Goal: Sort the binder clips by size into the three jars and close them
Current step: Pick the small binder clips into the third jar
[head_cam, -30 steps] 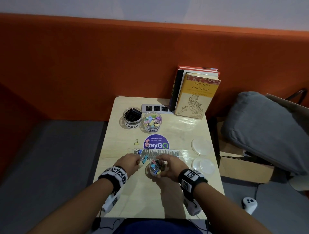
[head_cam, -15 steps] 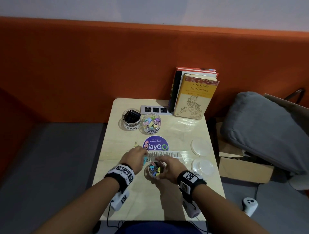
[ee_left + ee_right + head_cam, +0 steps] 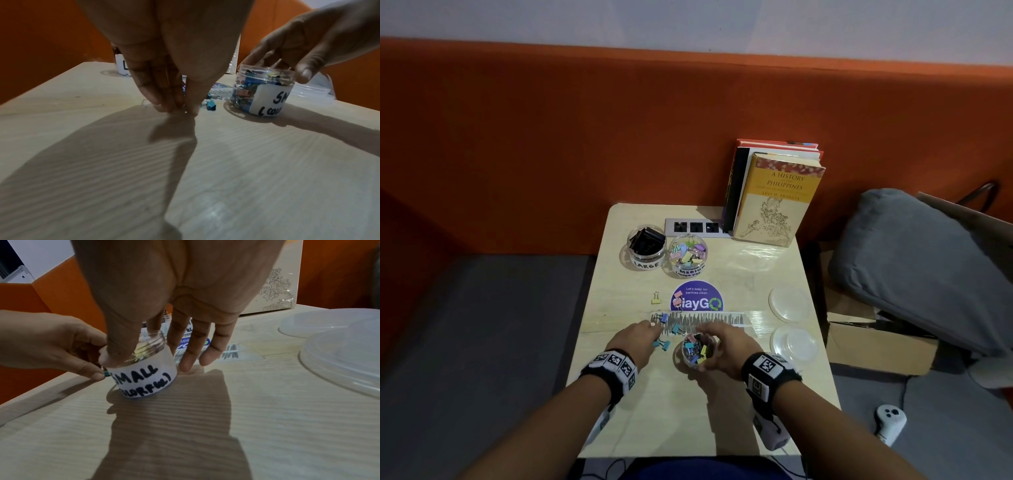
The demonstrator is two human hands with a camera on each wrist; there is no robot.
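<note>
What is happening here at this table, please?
A person is sorting binder clips into labelled jars. The right hand steadies the open small jar, thumb on its rim. The left hand pinches a small teal clip on the table beside that jar. A few clips still lie loose. The large jar and medium jar stand open at the back, and the lids wait on the right.

Books (image 3: pixel 774 195) upright, power strip (image 3: pixel 697 227) beside (grey cushion (image 3: pixel 914 270) right).
</note>
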